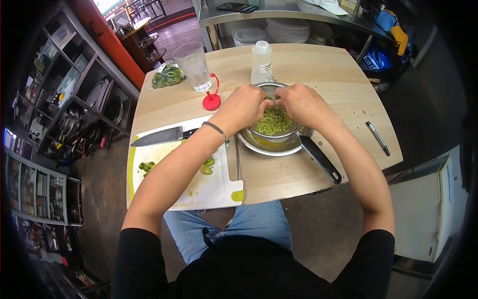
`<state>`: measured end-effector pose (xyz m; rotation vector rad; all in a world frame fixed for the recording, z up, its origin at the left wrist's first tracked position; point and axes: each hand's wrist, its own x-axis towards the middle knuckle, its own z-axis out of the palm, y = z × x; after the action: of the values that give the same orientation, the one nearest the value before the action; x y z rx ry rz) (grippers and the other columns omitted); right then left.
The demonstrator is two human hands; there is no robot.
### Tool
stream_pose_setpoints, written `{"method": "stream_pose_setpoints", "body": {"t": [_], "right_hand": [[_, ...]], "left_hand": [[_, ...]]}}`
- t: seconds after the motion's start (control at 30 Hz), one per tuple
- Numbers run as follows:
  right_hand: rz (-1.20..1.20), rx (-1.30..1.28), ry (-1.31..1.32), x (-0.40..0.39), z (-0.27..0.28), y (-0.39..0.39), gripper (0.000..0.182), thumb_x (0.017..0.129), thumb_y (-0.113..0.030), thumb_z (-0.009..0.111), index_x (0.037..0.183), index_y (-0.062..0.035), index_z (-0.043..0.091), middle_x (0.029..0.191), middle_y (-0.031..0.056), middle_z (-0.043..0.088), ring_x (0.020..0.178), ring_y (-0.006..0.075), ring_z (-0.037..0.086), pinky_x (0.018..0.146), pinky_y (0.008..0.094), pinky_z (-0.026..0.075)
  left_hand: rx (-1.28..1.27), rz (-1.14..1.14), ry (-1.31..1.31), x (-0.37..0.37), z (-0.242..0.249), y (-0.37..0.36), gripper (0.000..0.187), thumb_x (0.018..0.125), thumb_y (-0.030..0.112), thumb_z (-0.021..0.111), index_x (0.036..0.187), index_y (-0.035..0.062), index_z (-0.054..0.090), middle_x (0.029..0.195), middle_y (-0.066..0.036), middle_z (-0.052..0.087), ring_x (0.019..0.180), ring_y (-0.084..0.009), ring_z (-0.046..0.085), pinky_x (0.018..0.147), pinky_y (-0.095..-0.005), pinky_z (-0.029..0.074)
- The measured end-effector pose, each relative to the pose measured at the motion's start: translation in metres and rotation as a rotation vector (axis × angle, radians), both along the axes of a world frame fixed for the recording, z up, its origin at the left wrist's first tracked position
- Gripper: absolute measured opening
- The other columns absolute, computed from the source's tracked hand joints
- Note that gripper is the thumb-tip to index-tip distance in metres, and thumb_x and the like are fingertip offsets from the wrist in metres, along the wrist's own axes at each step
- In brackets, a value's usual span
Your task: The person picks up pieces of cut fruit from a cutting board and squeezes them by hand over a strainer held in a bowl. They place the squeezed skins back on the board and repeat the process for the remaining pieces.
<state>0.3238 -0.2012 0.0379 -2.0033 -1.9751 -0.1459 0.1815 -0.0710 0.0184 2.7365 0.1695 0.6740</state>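
Note:
Both hands meet over the far part of a strainer (294,130) full of small green seeds or pulp (273,121). The strainer has a black handle (321,158) and rests on a metal bowl (264,149) with yellowish liquid. My left hand (247,107) has its fingers curled and pressed together. My right hand (302,102) is closed in the same way, fingertips almost touching the left ones. Whatever they pinch is too small and hidden to name. Left of them lies a white cutting board (219,186) with a knife (160,136) and cut green fruit pieces (206,170).
Behind the strainer stands a white bottle (262,62). A red cap (211,101), a clear plastic cup (193,67) and a bag of green fruit (168,75) are at the back left. A pen (378,138) lies on the right of the wooden table (343,82).

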Motion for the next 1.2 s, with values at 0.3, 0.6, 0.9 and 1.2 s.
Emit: {"method": "stream_pose_setpoints", "body": {"t": [0.3, 0.6, 0.9, 1.2], "right_hand": [[0.028, 0.090, 0.044, 0.002, -0.005, -0.001, 0.014, 0.079, 0.001, 0.060, 0.092, -0.0005, 0.065, 0.083, 0.0193, 0.068, 0.083, 0.0367, 0.067, 0.073, 0.0451, 0.054], [-0.065, 0.009, 0.139, 0.002, 0.023, -0.012, 0.022, 0.083, -0.015, 0.070, 0.102, -0.0047, 0.066, 0.083, 0.0177, 0.068, 0.080, 0.0362, 0.065, 0.072, 0.0425, 0.051], [-0.013, 0.044, 0.113, -0.002, 0.017, -0.010, 0.020, 0.082, -0.021, 0.072, 0.092, -0.0042, 0.067, 0.072, 0.0181, 0.066, 0.073, 0.0370, 0.066, 0.067, 0.0452, 0.052], [-0.026, -0.014, -0.009, -0.003, 0.016, -0.007, 0.015, 0.085, -0.019, 0.068, 0.089, -0.0047, 0.069, 0.066, 0.0195, 0.063, 0.069, 0.0372, 0.065, 0.065, 0.0461, 0.052]], "left_hand": [[-0.025, 0.008, -0.018, 0.002, 0.004, -0.004, 0.013, 0.082, 0.008, 0.064, 0.085, -0.0031, 0.070, 0.078, -0.024, 0.065, 0.075, -0.0409, 0.063, 0.071, -0.0459, 0.051], [-0.178, -0.029, 0.030, -0.004, 0.016, -0.004, 0.022, 0.086, 0.018, 0.067, 0.101, 0.0026, 0.070, 0.086, -0.025, 0.066, 0.082, -0.0425, 0.064, 0.076, -0.0467, 0.051], [-0.102, -0.059, -0.052, 0.000, 0.017, -0.005, 0.015, 0.085, 0.009, 0.062, 0.093, -0.0001, 0.070, 0.084, -0.022, 0.067, 0.079, -0.0395, 0.065, 0.074, -0.0457, 0.051], [-0.022, -0.049, -0.134, 0.005, 0.005, 0.002, 0.011, 0.083, 0.010, 0.067, 0.089, 0.0011, 0.070, 0.083, -0.018, 0.067, 0.077, -0.0377, 0.064, 0.068, -0.0424, 0.052]]}}
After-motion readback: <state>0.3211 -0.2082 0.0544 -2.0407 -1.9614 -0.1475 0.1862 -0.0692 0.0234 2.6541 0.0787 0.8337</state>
